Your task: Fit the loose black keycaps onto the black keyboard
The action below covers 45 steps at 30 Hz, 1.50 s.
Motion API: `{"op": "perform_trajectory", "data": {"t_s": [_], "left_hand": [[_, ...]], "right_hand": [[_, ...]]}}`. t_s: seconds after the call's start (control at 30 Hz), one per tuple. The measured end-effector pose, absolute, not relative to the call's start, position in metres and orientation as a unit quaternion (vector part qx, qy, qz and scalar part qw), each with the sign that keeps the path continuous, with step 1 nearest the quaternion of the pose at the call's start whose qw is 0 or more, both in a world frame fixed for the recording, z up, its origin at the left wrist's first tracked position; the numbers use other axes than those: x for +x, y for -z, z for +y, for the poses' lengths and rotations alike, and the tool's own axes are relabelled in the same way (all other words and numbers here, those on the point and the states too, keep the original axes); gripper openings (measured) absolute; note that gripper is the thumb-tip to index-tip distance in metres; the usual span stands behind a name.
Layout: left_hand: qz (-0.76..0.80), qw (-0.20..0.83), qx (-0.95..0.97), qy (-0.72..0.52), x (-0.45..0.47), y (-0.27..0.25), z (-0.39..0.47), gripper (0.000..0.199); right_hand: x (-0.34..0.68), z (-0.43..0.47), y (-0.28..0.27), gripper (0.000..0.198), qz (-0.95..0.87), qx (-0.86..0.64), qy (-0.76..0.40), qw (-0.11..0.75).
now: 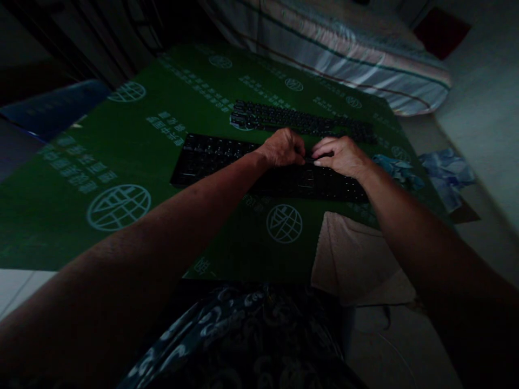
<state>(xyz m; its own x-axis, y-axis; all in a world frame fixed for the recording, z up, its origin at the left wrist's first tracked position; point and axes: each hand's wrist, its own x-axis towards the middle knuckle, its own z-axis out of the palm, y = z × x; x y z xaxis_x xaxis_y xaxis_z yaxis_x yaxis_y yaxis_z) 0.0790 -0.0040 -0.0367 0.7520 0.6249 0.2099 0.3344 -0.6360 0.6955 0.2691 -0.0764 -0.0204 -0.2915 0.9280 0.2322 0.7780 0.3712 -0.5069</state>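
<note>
A black keyboard [214,156] lies lengthwise across the green tabletop. Small pale dots show on its right part, where the keys look to be off, and a few larger keys stand near its front edge. My left hand [284,147] is over the middle of the keyboard, thumb and fingers pinched together. Just right of it, my right hand [340,154] is also closed, its fingertips close to the left ones. Between the fingertips is a small dark piece, too dim to name. Behind the keyboard, rows of black keycaps [284,116] lie along the table.
The green tabletop [101,146] carries white globe prints and lettering. A beige cloth [357,259] hangs at its front edge, and a crumpled blue wrapper [397,170] sits by the right edge. Beyond is a bed with a striped cover [324,48]; a blue seat [57,108] stands left.
</note>
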Motion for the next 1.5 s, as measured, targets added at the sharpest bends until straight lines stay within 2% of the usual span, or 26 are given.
{"op": "perform_trajectory", "data": {"t_s": [1.0,1.5], "left_hand": [[0.268,0.325,0.877,-0.232,0.0792,0.0385,-0.0032,0.010],[0.269,0.341,0.876,-0.210,0.0774,0.0323,-0.0053,0.012]], "right_hand": [[0.2694,-0.0760,0.0221,0.003,-0.773,-0.547,-0.176,0.269],[0.2697,-0.0761,0.0214,0.009,-0.776,-0.550,-0.177,0.253]]}}
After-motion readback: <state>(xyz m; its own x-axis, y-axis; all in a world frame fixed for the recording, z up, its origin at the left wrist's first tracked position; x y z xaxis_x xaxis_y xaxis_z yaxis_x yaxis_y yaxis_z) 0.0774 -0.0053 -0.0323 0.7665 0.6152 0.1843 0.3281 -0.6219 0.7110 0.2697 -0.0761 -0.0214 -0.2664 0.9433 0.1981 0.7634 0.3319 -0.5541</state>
